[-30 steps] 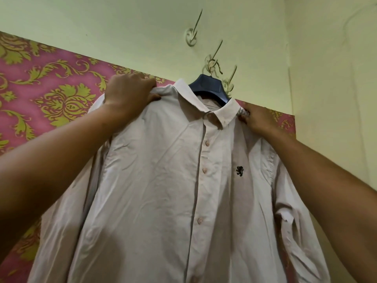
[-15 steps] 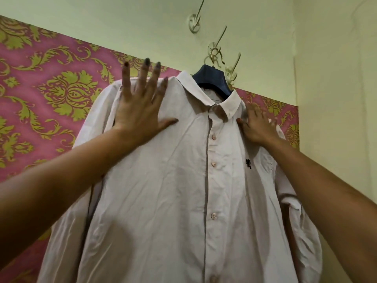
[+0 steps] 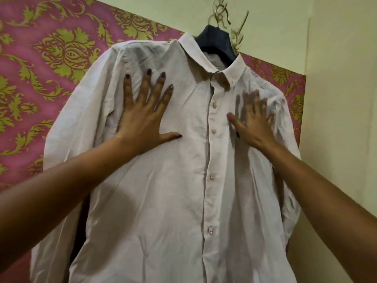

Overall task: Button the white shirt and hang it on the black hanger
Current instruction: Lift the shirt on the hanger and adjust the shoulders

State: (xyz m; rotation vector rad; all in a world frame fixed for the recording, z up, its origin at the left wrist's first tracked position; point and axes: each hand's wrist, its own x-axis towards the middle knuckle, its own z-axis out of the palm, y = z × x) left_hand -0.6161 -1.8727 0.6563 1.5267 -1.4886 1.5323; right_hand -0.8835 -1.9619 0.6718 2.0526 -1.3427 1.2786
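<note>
The white shirt (image 3: 179, 180) hangs from the black hanger (image 3: 216, 40) on a wall hook (image 3: 221, 15), its long axis running straight down. The buttoned placket (image 3: 212, 131) lies between the two hands. The left hand (image 3: 142, 121) rests flat on the chest panel left of the placket, fingers spread and grasping nothing. The right hand (image 3: 253, 123), blurred, lies flat on the opposite panel, likewise grasping nothing. Both sit equally near, below the hanger's shoulders, so any smoothing stroke would probably run downward.

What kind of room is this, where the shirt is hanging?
Likely a home, perhaps a bedroom: the white shirt hangs on a black hanger from a metal wall hook, against pink floral wallpaper.
</note>
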